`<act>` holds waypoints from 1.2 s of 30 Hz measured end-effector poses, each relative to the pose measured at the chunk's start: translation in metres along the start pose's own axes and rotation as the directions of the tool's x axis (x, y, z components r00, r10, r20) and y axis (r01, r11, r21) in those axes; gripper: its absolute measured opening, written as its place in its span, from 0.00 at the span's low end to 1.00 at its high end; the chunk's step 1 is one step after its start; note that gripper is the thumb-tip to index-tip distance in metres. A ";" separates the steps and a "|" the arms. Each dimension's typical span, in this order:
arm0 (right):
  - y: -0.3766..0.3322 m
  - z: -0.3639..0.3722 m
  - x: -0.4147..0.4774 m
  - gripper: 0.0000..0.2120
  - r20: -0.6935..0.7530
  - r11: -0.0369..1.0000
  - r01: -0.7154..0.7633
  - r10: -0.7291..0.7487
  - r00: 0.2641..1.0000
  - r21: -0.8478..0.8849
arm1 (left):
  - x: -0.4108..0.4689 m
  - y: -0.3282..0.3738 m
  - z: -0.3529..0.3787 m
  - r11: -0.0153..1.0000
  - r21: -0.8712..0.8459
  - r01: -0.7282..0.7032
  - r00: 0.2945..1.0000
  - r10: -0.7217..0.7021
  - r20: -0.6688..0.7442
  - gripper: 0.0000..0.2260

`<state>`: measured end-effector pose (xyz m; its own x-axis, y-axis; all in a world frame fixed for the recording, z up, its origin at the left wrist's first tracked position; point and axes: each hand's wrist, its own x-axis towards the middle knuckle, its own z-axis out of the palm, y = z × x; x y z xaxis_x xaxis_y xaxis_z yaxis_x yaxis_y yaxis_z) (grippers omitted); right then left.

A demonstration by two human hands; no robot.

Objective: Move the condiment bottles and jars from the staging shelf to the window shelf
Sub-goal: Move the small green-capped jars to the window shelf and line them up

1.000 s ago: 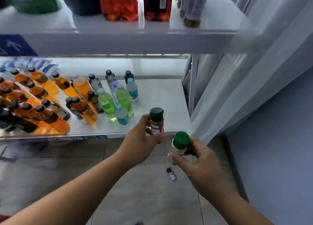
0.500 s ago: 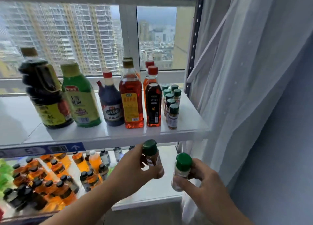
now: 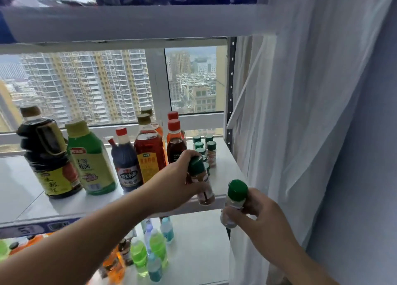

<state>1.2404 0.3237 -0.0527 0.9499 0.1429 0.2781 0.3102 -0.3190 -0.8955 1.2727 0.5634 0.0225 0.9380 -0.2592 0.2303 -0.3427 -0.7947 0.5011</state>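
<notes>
My left hand (image 3: 174,181) grips a green-capped spice jar with brown contents (image 3: 200,181), held over the front right of the white window shelf (image 3: 225,173). My right hand (image 3: 264,216) holds a second green-capped jar with pale contents (image 3: 234,201), in front of and slightly below the shelf's right corner. Several small green-capped jars (image 3: 204,147) stand at the shelf's back right. To their left stand tall bottles: a dark soy bottle (image 3: 46,153), a green-labelled bottle (image 3: 91,158), a dark red-capped bottle (image 3: 125,158) and a reddish vinegar bottle (image 3: 150,149).
A white curtain (image 3: 300,113) hangs close on the right, beside the shelf's black upright (image 3: 231,87). The shelf above (image 3: 129,20) is low overhead. On the shelf below stand several small drink bottles (image 3: 150,250), green, blue and orange. Behind the shelf is a window.
The view has tilted up from the lower drink shelf to the window shelf. Both hands rose with their jars; the left jar now reaches over the shelf's front edge.
</notes>
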 end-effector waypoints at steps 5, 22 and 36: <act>0.011 -0.033 0.041 0.10 0.020 0.999 0.041 -0.041 0.999 0.016 | 0.064 0.015 -0.012 0.996 0.094 -0.006 0.999 0.009 -0.032 0.22; 0.041 -0.031 0.104 0.08 0.052 0.993 -0.030 0.024 0.998 0.117 | 0.198 -0.002 0.009 0.899 0.435 0.045 0.981 -0.121 0.149 0.19; 0.051 -0.033 0.108 0.10 0.018 0.994 -0.044 0.043 0.999 0.101 | 0.218 -0.022 0.039 0.845 0.534 -0.028 0.957 -0.131 0.257 0.20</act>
<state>1.3601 0.2923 -0.0569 0.9614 0.1458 0.2333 0.2622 -0.2290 -0.9374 1.4867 0.5029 0.0287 0.9564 -0.2858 -0.0596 -0.2878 -0.9573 -0.0283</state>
